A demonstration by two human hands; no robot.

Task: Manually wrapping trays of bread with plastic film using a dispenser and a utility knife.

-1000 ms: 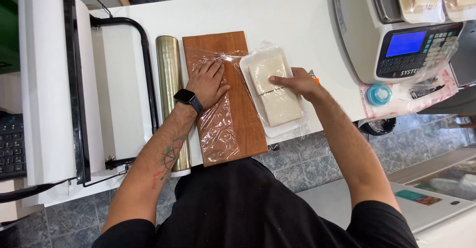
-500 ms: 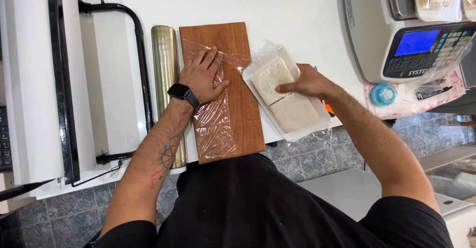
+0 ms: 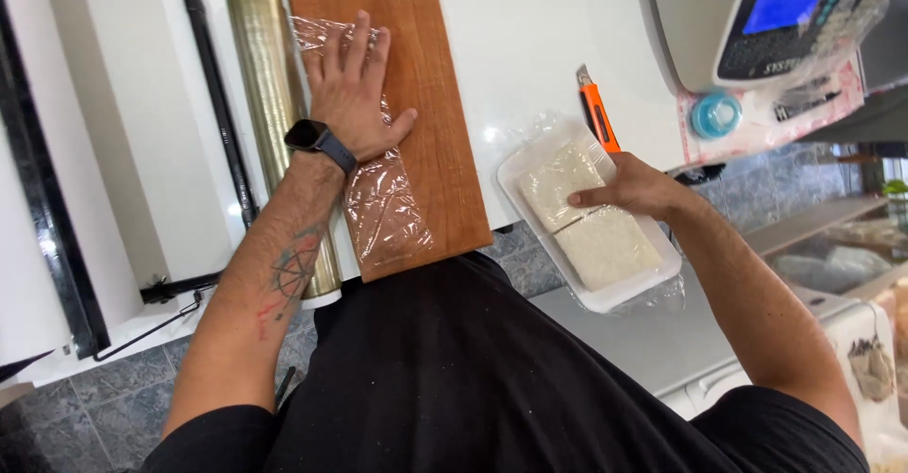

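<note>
— What is the left hand (image 3: 352, 90) doing over there?

— It is lying flat, fingers spread, pressing a sheet of clear cling film (image 3: 378, 184) down onto the wooden board (image 3: 430, 95). The film is looking crumpled toward the near end of the board, so I'd say it is not yet smoothed out.

— And the right hand (image 3: 632, 189)?

— It is gripping the far edge of a white foam tray (image 3: 605, 293), thumb lying across the two pale blocks (image 3: 586, 227) in it, perhaps cheese. The tray is sitting at the counter's near edge, apart from the board, partly overhanging.

— So is the tray wrapped?

— Some loose film is showing around its rim, but I cannot tell whether it is sealed. It is not resting on the stretched sheet, so the wrapping seems to be waiting.

— Anything else nearby?

— An orange utility knife (image 3: 596, 113) is lying just beyond the tray, the roll of film (image 3: 274, 113) is sitting left of the board, and a label scale (image 3: 757, 28) is standing to the right.
</note>
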